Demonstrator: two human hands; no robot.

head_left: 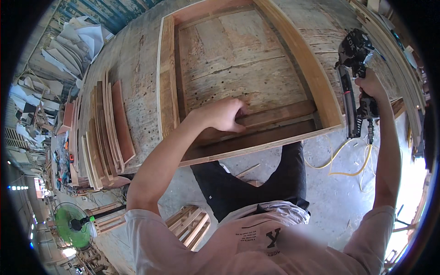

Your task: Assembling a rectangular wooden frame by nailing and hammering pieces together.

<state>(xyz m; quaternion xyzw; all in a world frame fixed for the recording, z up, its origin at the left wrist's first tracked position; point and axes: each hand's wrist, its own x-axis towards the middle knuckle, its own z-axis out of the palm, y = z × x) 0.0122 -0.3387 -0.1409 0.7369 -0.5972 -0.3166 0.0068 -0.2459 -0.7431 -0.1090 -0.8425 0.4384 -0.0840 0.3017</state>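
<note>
— Left hand [224, 114]?
— Curled over a wooden slat [275, 114] inside the plywood frame [316, 78], at its near rail, grip closed on the slat's edge.
— Right hand [370, 87]?
— Just outside the frame's right side, grip wrapped tight around a black nail gun [355, 55], yellow hose [348, 160] below.

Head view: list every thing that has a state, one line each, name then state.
left hand: closed on the wooden strip, pressing it inside the frame
wooden strip: flat along the frame's near side
plywood frame: open-topped, resting on the workbench
right hand: gripping the nail gun
nail gun: held off the frame, yellow hose trailing to the floor
green fan: standing; running or not unclear
</note>
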